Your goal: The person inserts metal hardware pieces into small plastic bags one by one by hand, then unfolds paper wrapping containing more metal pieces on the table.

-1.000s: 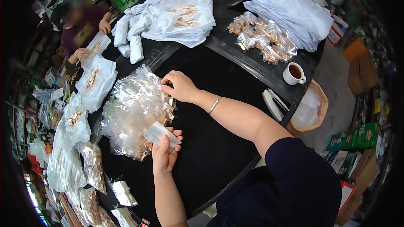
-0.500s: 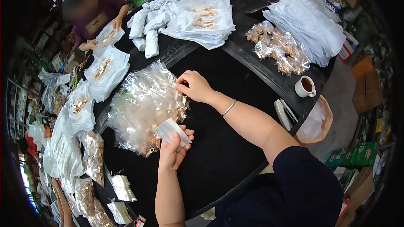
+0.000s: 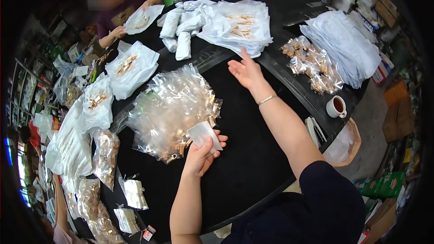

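Note:
My left hand [image 3: 203, 156] is closed around a small stack of whitish plastic bags [image 3: 202, 134], held just off the near right edge of a large pile of clear packets [image 3: 169, 108] with gold-coloured pieces inside. My right hand [image 3: 246, 72] is stretched out over the black table with its fingers apart, and nothing shows in it. Its fingertips come close to the near edge of a stack of white sheets [image 3: 257, 13], where several slim gold pieces [image 3: 240, 26] lie. I cannot tell whether they touch. Left of that stack lie several rolled white bundles [image 3: 184, 45].
Across the table a person [image 3: 118, 16] holds a white sheet [image 3: 143, 20] with gold pieces. At right are bagged gold pieces [image 3: 312, 65], a pile of white sheets [image 3: 341, 47], a cup of dark drink [image 3: 336, 106] and a stapler [image 3: 315, 131]. Small bag bundles [image 3: 134, 194] lie near left.
My right hand has left the packet pile and moved away toward the white sheet stack, its fingers spreading. My left hand still holds the small bags. The other person's sheet is raised. The view shifted.

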The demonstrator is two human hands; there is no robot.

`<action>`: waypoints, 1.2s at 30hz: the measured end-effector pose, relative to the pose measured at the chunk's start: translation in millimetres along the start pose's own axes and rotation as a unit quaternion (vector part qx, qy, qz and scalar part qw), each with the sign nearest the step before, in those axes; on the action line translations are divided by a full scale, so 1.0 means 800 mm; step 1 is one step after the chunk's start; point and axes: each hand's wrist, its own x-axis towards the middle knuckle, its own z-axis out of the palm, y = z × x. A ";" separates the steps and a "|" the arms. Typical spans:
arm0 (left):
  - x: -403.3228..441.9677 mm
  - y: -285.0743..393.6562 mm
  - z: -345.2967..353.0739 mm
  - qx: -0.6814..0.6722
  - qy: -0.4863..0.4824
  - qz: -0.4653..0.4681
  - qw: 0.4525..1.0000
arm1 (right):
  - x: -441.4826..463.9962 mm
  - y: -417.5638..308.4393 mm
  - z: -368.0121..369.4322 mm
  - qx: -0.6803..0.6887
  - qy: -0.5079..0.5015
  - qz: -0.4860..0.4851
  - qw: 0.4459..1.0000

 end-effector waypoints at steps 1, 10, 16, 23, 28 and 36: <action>0.000 0.000 0.000 -0.003 0.003 0.005 1.000 | 0.013 -0.009 0.008 0.041 0.062 0.012 0.997; 0.008 0.001 -0.001 -0.015 -0.016 -0.004 1.000 | 0.105 -0.029 0.011 0.032 0.105 -0.105 0.988; 0.007 0.001 0.003 -0.004 -0.017 -0.010 1.000 | 0.113 -0.026 -0.022 -0.001 0.204 -0.190 0.960; 0.008 -0.003 0.004 0.011 -0.019 0.007 1.000 | -0.004 -0.051 -0.090 -0.151 0.166 -0.231 0.947; 0.007 -0.006 0.008 0.045 -0.005 0.022 0.999 | -0.156 -0.031 -0.094 -0.185 0.131 -0.151 0.962; 0.002 -0.013 0.013 0.083 0.084 0.041 0.992 | -0.335 -0.010 -0.106 -0.168 0.001 -0.097 0.981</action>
